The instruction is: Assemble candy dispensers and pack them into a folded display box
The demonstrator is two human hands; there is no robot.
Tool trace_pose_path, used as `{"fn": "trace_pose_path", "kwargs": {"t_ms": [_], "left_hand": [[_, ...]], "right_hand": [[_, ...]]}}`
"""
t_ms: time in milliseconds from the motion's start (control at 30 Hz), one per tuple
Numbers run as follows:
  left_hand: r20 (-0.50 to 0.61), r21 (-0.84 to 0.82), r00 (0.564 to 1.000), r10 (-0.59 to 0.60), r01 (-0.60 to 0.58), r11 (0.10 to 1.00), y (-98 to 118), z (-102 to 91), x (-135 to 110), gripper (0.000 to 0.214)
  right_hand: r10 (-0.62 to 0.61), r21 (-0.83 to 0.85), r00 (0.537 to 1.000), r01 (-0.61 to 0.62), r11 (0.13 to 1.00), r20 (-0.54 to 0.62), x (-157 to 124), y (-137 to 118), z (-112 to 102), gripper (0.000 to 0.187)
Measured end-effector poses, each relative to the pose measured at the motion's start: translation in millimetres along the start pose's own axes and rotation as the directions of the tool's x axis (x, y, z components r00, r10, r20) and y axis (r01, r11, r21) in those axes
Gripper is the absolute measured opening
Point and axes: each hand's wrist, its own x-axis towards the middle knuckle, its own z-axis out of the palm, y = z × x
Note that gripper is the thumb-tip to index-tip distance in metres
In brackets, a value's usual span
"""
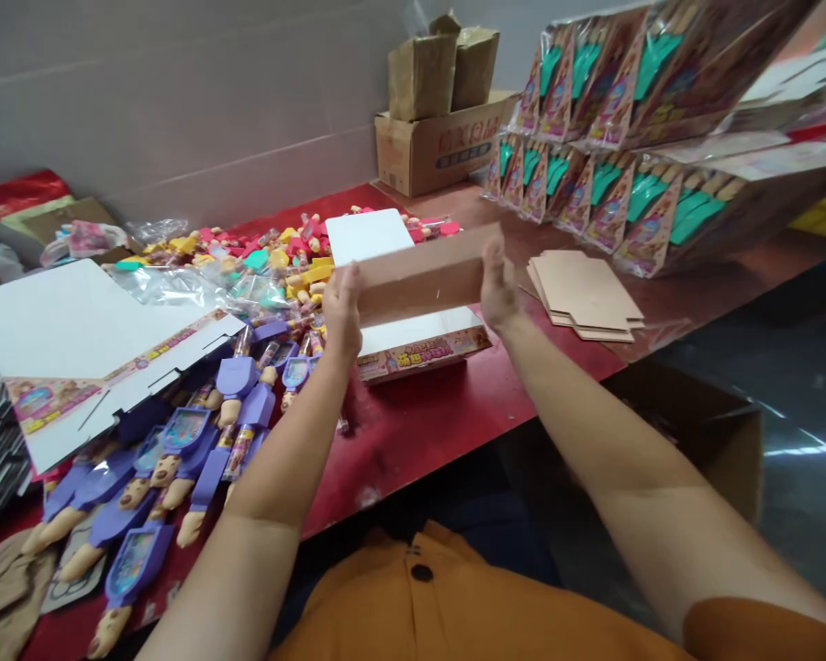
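I hold a brown cardboard insert [419, 275] between both hands, above an open printed display box [423, 344] on the red table [440, 413]. My left hand [342, 312] grips its left end, fingers curled round the edge. My right hand [499, 285] grips its right end. The box's white lid [368, 234] stands up behind the insert. Purple toys with tan handles [179, 459] lie in rows left of my left arm.
A flat white printed carton [75, 349] lies at the left. Loose colourful toys [262, 257] are heaped behind. Flat brown cardboard blanks [585, 294] sit at the right. Wrapped packs of teal toys [626, 110] are stacked at the far right, beside a brown carton [433, 138].
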Motion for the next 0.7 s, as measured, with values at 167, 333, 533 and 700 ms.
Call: {"fn": "trace_pose_path", "kwargs": {"t_ms": [167, 333, 533, 700], "left_hand": [[0.036, 0.177, 0.992, -0.12, 0.112, 0.978, -13, -28.4, -53, 0.036], [0.175, 0.459, 0.98, 0.098, -0.169, 0.872, 11, -48.3, -128, 0.025], [0.437, 0.581, 0.858, 0.269, -0.497, 0.644, 16, -53.3, -152, 0.009], [0.587, 0.738, 0.783, 0.204, -0.621, 0.262, 21, -61.6, -137, 0.025]], "right_hand": [[0.191, 0.085, 0.966, -0.208, 0.974, 0.176, -50, 9, -14, 0.057], [-0.007, -0.089, 0.99, 0.02, 0.996, 0.143, -118, -4, -44, 0.035], [-0.256, -0.266, 0.965, 0.26, 0.928, 0.051, -142, -8, -53, 0.033], [-0.416, -0.483, 0.825, 0.563, 0.671, 0.384, -124, -18, -48, 0.035]]}}
